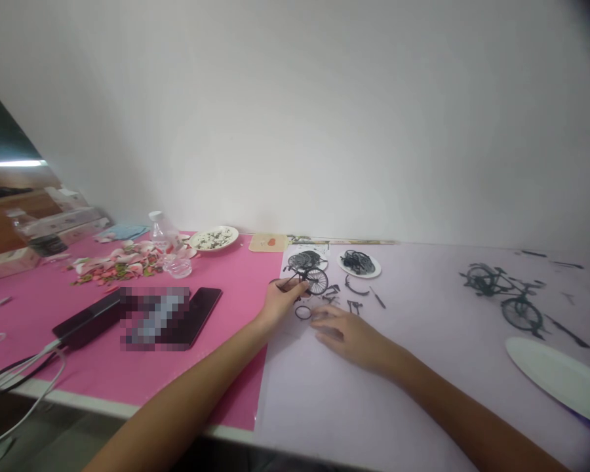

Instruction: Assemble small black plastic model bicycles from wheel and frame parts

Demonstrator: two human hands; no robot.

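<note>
A small black model bicycle (317,281) is held upright in my left hand (284,296), its spoked wheel pointing right. My right hand (341,331) hovers low over the pale sheet just to the right, fingers apart, with nothing visible in it. Close to its fingertips lies a black ring (303,313). Several small black parts (354,307) and a thin pen-like tool (377,297) lie beyond the right hand. Behind the bicycle is a white plate (324,267) of black wheels, and beside it another plate (379,269) with black parts.
Another model bicycle (521,313) stands at the right, near a white plate (560,380). On the pink mat are a dark phone (204,314), a power bank (86,318) with cables, petals (122,262), a plastic bottle (160,233) and a plate (195,244).
</note>
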